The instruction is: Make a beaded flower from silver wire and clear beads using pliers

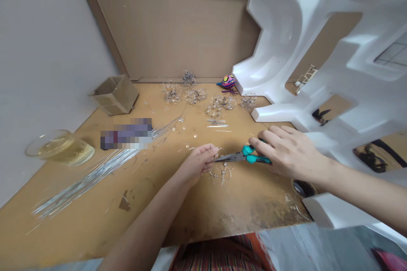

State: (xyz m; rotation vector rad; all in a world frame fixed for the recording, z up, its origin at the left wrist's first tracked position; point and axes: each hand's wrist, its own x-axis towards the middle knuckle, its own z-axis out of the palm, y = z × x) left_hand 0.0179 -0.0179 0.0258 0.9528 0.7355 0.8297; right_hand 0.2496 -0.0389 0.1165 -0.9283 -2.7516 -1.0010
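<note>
My right hand (284,150) is wrapped round the teal handles of long-nose pliers (237,157), whose jaws point left. Their tips meet the fingertips of my left hand (203,157), which is closed in a pinch on a thin silver wire. Just what lies between the jaws is too small to make out. Below the fingertips hangs or lies a curled wire piece (221,174) with small clear beads; I cannot tell whether it joins the pinched wire. Further back are short cut wires (218,125) and several tangled wire clusters (193,95).
A bundle of long straight wires (92,178) lies at left, near a blurred purple item (125,133). Behind are a glass of yellowish liquid (63,148) and a cardboard box (116,95). A colourful ball-like item (228,81) sits at the back. White moulded shelving (276,29) borders the right.
</note>
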